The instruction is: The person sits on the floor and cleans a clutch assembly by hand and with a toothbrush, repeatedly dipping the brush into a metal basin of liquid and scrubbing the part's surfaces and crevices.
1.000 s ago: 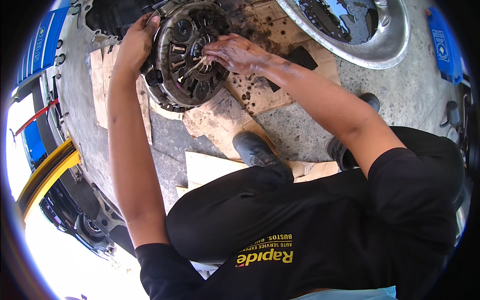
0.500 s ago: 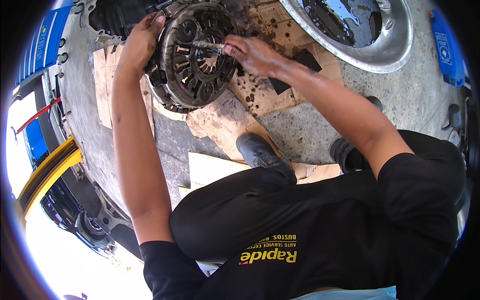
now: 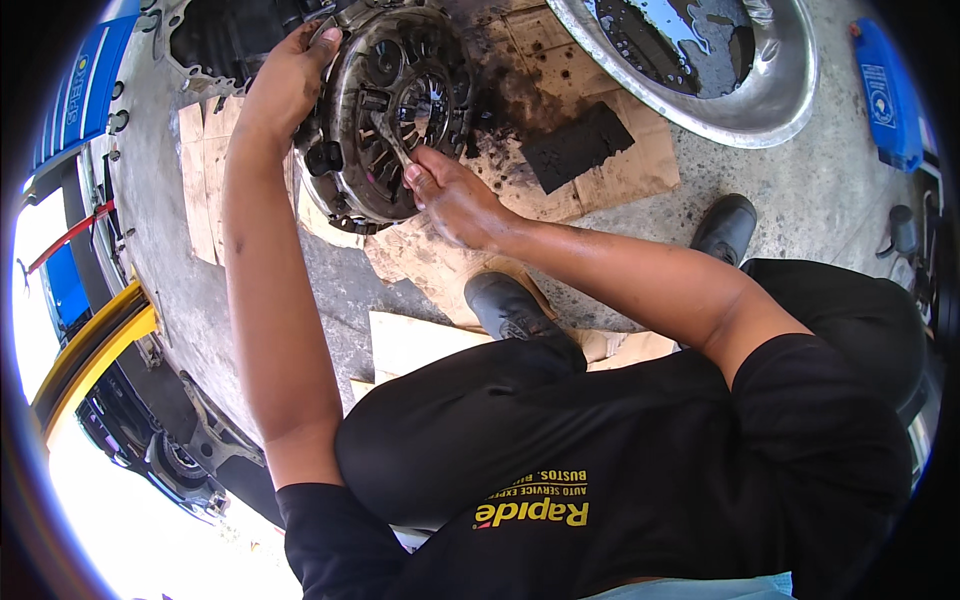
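Observation:
A round, oily clutch pressure plate (image 3: 385,65), with a ring of metal fingers about its centre hole, is tilted up at the top of the head view. My left hand (image 3: 287,88) grips its left rim, thumb on the upper edge. In my right hand (image 3: 455,197) is a slim brush (image 3: 393,138), pinched near its end at the plate's lower right. The brush's far tip touches the plate's face left of the centre hole; its bristles are too small to make out clearly.
Oil-stained cardboard (image 3: 640,165) and a black square piece (image 3: 578,148) lie on the concrete floor. A metal basin (image 3: 790,110) holds dark liquid, with a blue jug (image 3: 885,95) beyond. A black housing (image 3: 225,45) sits behind the plate. A yellow lift arm (image 3: 95,355) stands left.
My right hand has moved down and left with the brush, which now slants up to the left instead of lying nearly level. My left hand keeps its grip on the plate's rim.

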Tool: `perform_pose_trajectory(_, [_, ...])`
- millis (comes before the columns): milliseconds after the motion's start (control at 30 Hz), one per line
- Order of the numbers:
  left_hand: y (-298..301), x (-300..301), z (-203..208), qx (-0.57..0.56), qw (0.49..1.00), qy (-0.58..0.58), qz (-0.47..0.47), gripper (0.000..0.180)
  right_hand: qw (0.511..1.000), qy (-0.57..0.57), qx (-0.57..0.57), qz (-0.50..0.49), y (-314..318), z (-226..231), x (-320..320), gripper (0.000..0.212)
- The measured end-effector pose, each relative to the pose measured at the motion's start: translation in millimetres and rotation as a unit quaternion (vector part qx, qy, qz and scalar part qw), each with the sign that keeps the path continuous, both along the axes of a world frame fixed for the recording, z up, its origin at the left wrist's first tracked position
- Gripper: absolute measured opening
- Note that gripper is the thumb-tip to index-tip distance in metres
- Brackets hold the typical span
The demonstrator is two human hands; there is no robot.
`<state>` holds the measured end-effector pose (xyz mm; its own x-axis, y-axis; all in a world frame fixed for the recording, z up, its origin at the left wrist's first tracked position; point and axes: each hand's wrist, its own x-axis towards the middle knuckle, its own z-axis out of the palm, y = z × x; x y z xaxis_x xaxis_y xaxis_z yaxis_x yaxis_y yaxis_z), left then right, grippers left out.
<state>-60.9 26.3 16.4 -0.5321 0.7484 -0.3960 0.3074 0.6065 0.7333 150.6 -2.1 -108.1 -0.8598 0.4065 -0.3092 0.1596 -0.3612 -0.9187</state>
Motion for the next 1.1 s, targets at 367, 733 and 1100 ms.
perform_pose_trajectory(367, [-2.8,-4.4,0.5,-0.005,1.000,-0.012,0.020,0.043,0.792,0.071,0.605,-0.027,106.3,-1.0,-7.4,0.021])
perform_pose_trajectory(733, [-0.5,-1.0,2.5,-0.009,1.000,-0.023,0.009,0.044,0.891,-0.058,0.432,0.130,100.2,22.3,-0.9,0.033])
perform_pose_trajectory(1100, [-0.5,-4.5,0.8,0.002,1.000,-0.008,-0.004,0.044,0.961,-0.017,0.220,0.164,117.5,2.0,5.5,0.038])
